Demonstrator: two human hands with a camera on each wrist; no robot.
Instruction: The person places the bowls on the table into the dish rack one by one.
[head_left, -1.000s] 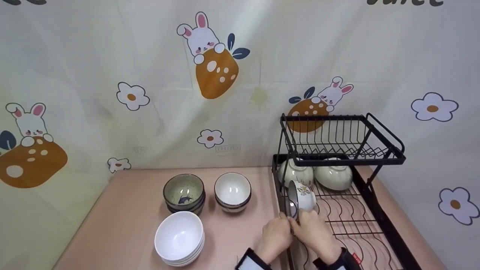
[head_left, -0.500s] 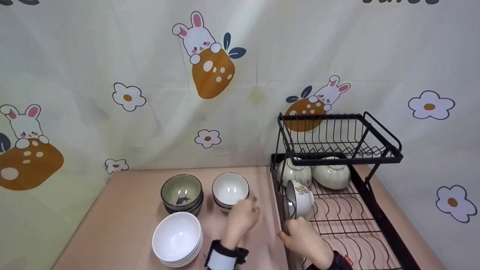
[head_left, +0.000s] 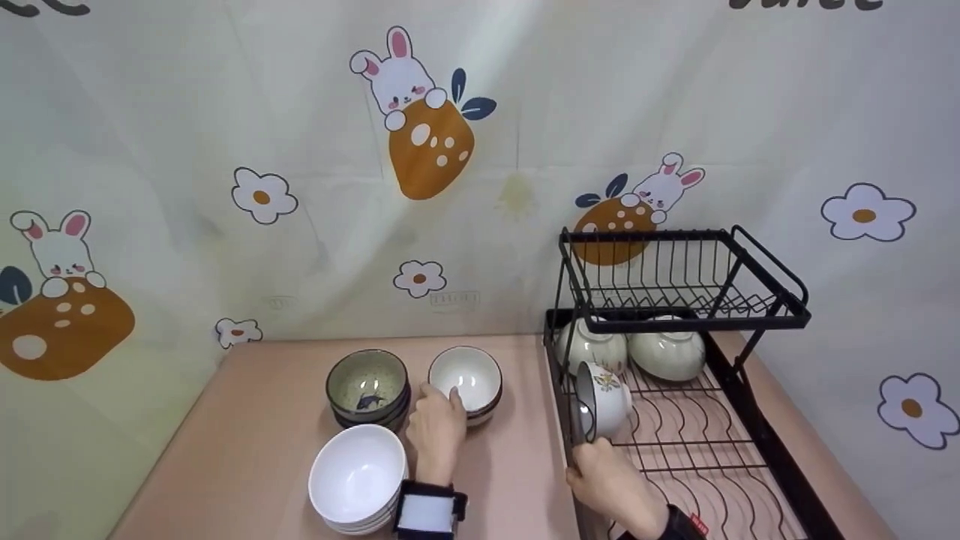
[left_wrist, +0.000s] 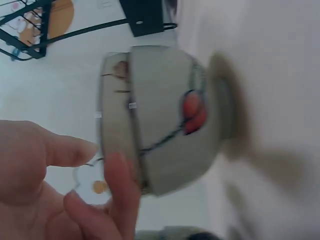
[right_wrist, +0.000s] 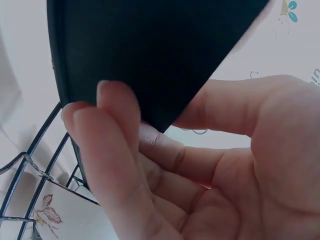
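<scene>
My left hand [head_left: 436,431] is at the stack of small white bowls [head_left: 465,379] with dark rims. In the left wrist view its fingertips reach the outside of the upper bowl [left_wrist: 112,110], and the thumb is stretched out beside the rim. The lower bowl [left_wrist: 167,130] carries a red motif. My right hand [head_left: 615,484] grips the left side rail of the black dish rack [head_left: 757,420]; in the right wrist view, fingers and thumb lie on either side of the dark rail [right_wrist: 135,50]. Just beyond it a flowered white bowl [head_left: 611,405] stands on edge in the rack.
Left of my left hand are a stack of green bowls [head_left: 367,382] and, nearer, a stack of plain white bowls [head_left: 358,476]. Two pale bowls [head_left: 667,354] sit upside down at the rack's back, under its raised upper basket [head_left: 682,289].
My left hand has left the rack's rail and moved left to the dark-rimmed white bowls. The right hand stays at the rail, and the flowered bowl keeps its place.
</scene>
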